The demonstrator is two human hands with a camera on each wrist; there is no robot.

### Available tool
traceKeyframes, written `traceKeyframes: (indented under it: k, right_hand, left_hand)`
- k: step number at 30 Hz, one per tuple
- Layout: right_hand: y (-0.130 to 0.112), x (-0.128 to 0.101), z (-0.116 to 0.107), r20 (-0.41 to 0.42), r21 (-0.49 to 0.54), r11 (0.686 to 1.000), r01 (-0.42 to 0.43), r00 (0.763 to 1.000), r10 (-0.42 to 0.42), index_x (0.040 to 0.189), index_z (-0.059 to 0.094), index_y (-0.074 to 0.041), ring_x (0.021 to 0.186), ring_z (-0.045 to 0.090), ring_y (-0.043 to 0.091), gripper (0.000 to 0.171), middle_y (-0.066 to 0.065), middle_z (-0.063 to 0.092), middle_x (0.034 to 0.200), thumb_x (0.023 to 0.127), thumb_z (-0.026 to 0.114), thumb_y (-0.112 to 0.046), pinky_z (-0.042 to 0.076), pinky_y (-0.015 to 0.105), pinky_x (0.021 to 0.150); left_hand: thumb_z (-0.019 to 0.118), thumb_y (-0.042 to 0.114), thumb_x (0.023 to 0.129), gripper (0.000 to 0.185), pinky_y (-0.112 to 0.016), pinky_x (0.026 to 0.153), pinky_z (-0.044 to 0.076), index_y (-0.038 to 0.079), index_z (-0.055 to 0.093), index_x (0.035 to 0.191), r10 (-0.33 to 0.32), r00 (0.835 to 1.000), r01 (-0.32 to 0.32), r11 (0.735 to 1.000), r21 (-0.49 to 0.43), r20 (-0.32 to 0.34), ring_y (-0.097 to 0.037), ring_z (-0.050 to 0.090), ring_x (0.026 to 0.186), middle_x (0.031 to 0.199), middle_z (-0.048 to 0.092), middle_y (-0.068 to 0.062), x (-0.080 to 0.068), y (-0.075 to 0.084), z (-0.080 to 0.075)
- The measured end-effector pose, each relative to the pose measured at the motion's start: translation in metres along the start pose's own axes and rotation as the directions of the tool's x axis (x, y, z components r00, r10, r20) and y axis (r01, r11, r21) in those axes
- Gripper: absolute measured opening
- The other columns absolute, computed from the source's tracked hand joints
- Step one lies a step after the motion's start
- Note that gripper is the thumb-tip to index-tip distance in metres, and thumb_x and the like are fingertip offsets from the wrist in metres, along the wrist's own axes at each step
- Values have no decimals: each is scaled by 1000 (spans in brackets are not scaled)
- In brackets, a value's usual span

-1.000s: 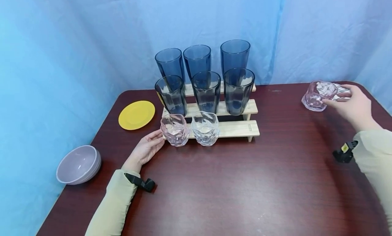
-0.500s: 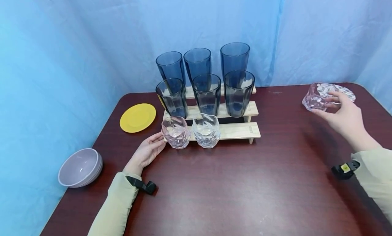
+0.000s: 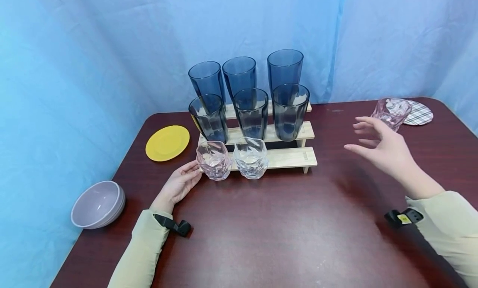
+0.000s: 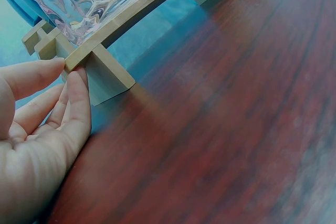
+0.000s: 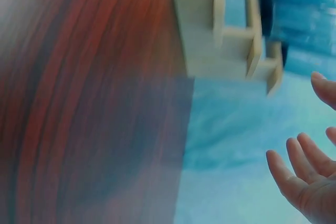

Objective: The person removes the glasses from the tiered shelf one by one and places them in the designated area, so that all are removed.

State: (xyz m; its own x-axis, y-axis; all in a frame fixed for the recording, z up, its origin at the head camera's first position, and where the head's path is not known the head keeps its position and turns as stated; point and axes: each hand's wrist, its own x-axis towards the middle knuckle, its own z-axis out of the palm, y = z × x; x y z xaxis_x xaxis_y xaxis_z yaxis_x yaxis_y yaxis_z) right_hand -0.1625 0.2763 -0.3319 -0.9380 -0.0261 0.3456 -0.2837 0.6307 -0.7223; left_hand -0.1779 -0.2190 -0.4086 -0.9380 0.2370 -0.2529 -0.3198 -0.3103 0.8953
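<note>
Left hand (image 3: 178,184) pinches the wooden rack (image 3: 289,156) at its lowest left corner, likely steadying its glasses (image 3: 251,157); right hand (image 3: 388,150), fingers (image 3: 374,123) parted and empty, hangs above the desk (image 3: 276,230) near a lone pink glass (image 3: 391,110).

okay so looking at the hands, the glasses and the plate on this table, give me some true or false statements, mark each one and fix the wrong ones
1. The left hand pinches the end of the wooden rack. True.
2. Both hands touch the rack. False: only the left one does; the right hand holds nothing.
3. Six tall blue glasses stand in two rows of three on the rack. True.
4. Four glasses stand in the front row. False: there are just two, a pink glass and a clear glass.
5. The yellow plate lies left of the rack. True.
6. Every pink glass is on the rack. False: a second pink glass is off it, beyond the right hand.
</note>
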Motion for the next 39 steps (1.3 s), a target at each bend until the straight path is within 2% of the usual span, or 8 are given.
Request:
traceKeyframes:
  k: [5, 11, 13, 18, 23, 25, 27, 39]
  right_hand:
    - [-22, -4, 16, 35, 26, 997, 72, 997, -72, 132, 50, -8, 91, 50, -19, 66, -25, 52, 107, 73, 81, -7, 43, 0, 76]
    - [-42, -5, 34, 102, 71, 981, 179, 977, -186, 133, 48, -5, 95, 49, -19, 72, 16, 60, 117, 70, 81, -1, 43, 2, 79]
    - [-47, -5, 40, 126, 89, 975, 203, 969, -213, 134, 47, -3, 97, 48, -18, 74, 20, 60, 118, 68, 82, -1, 43, 3, 81]
    - [-57, -5, 57, 175, 111, 966, 235, 952, -252, 132, 48, -2, 104, 55, -1, 76, 20, 60, 119, 66, 85, -6, 43, 5, 86]
    - [-65, -4, 71, 233, 110, 975, 192, 949, -213, 134, 46, -2, 112, 55, 32, 80, 19, 57, 124, 65, 86, -9, 49, 36, 94]
    - [-68, -3, 75, 254, 104, 980, 173, 948, -194, 135, 45, -2, 114, 53, 35, 83, 20, 55, 125, 65, 87, -10, 46, 49, 95]
    - [-71, -2, 79, 271, 102, 982, 156, 946, -179, 137, 43, -3, 116, 53, 36, 86, 20, 54, 126, 64, 87, -11, 45, 51, 96]
    - [-89, 5, 105, 334, 123, 980, 155, 924, -188, 141, 38, -3, 118, 51, 34, 94, 20, 52, 128, 63, 89, -18, 42, 51, 99]
  left_hand:
    - [35, -12, 96, 58, -14, 83, 50, -6, 12, 148, 4, 1000, -4, 1000, -4, 17, -3, 60, 91, 105, 56, 4, 0, 0, 0]
    - [34, -13, 95, 57, -14, 82, 50, -7, 12, 148, 4, 1000, -3, 1000, -13, 23, -3, 61, 91, 105, 56, 3, 0, 1, 1]
    - [34, -13, 96, 58, -14, 82, 50, -7, 11, 148, 3, 1000, -3, 1000, -15, 25, -3, 61, 91, 105, 56, 3, 0, 1, 0]
    - [35, -12, 96, 57, -13, 83, 49, -7, 12, 148, 6, 1000, -6, 1000, 4, 27, -2, 60, 92, 105, 56, 4, 0, 0, -2]
    - [35, -11, 96, 58, -13, 83, 49, -6, 11, 148, 5, 1000, -6, 1000, 13, 30, -2, 60, 92, 105, 55, 4, -1, 0, -1]
    - [36, -11, 96, 58, -13, 83, 49, -6, 11, 148, 6, 1000, -7, 1000, 16, 28, -2, 60, 92, 106, 54, 4, -1, 0, -1]
    - [36, -10, 96, 58, -13, 83, 49, -6, 11, 149, 7, 1000, -8, 1000, 17, 23, -2, 59, 92, 107, 53, 4, -1, 1, -1]
    - [33, -12, 96, 58, -13, 83, 49, -6, 9, 148, 0, 1000, 0, 1000, 5, 10, -1, 58, 91, 106, 52, 5, -3, 1, 2]
